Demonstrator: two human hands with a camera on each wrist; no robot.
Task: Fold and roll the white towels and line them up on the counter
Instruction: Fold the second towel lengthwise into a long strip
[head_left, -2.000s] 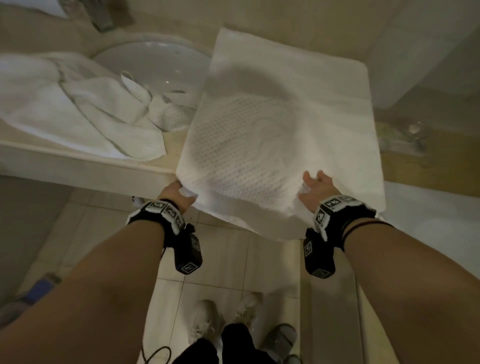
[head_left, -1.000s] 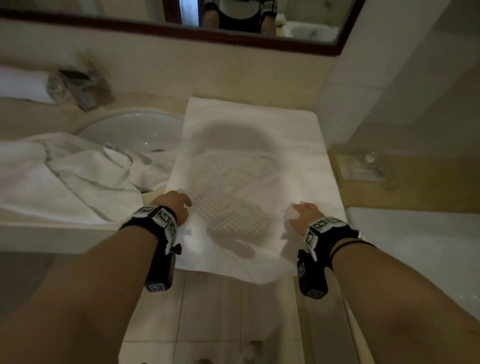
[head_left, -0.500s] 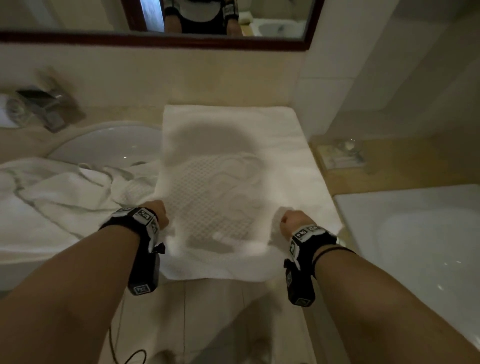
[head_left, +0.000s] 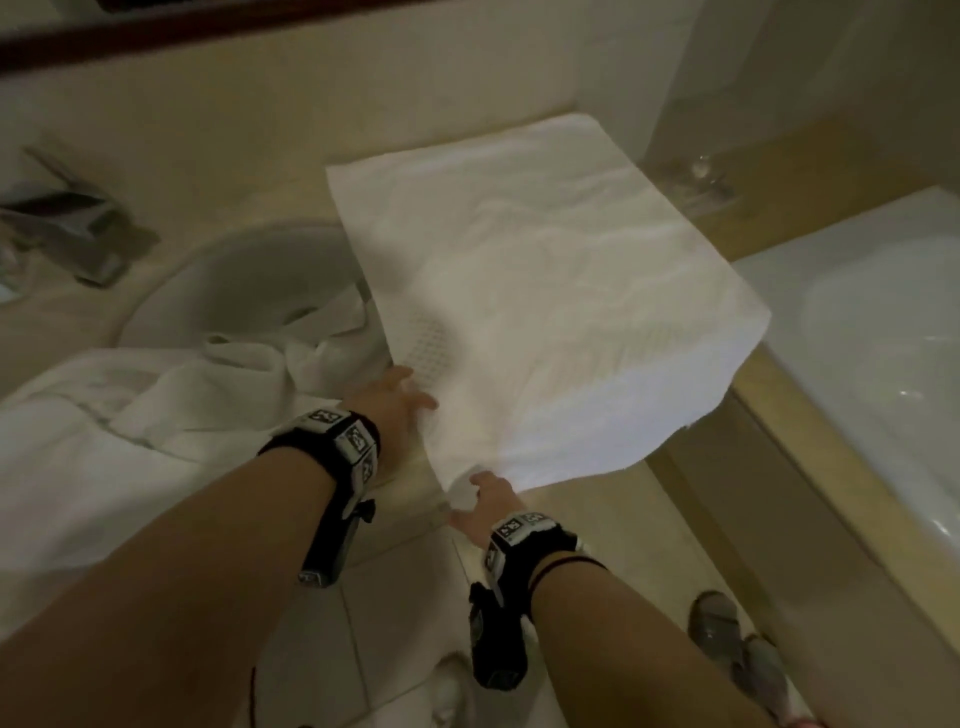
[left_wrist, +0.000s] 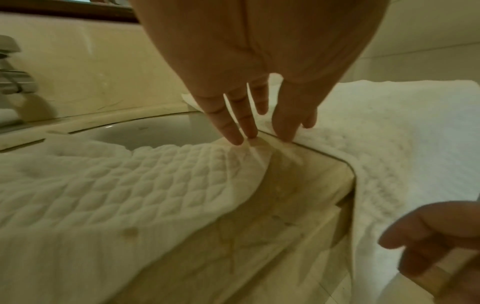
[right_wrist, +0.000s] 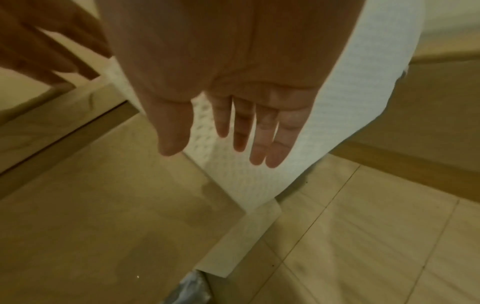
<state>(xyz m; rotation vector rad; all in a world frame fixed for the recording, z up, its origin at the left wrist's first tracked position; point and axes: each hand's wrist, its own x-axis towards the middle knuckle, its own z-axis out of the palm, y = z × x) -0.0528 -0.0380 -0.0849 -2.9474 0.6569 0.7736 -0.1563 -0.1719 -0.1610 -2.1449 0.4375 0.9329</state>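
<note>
Since half a second ago, the towel (head_left: 545, 312) has swung askew, its near right corner now overhanging the counter (head_left: 415, 467) edge, and both hands have shifted toward its near left corner. The left hand (head_left: 392, 402) rests with straight, relaxed fingers at the towel's left edge; the right hand (head_left: 483, 501) is spread open at the corner hanging over the floor (right_wrist: 363, 236). More white towels (head_left: 104, 415) lie crumpled beside the sink (head_left: 249, 280).
</note>
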